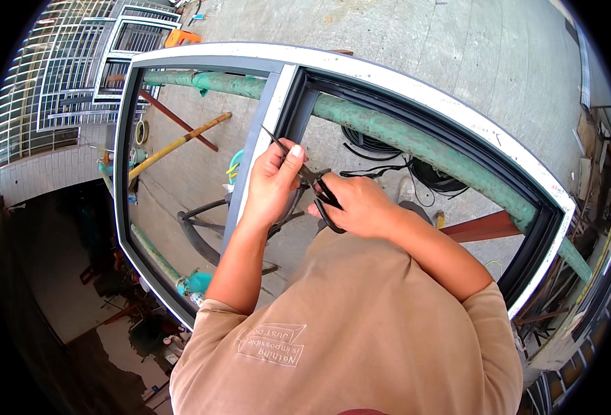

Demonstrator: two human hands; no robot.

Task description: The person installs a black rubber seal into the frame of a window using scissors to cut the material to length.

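My right hand (360,202) is closed round the black handles of a pair of scissors (328,194), just right of the frame's middle bar. The scissors point up and left toward my left hand (275,181). That hand is closed, thumb against the bent fingers, close to the blades. A thin dark pointed piece (273,136) sticks out above its fingers; I cannot tell whether it is a blade or a strip. Both hands are over a large window frame (347,66), white-faced with dark grey inner channels, whose middle bar (267,104) passes behind my left hand.
Green pipes (236,84) lie beneath the frame. On the concrete floor are coiled black strips (374,142), a black bent-tube stand (198,235) and a yellow pole (181,144). More window frames (122,59) lean on barred windows at far left; scrap lengths (589,290) are piled at right.
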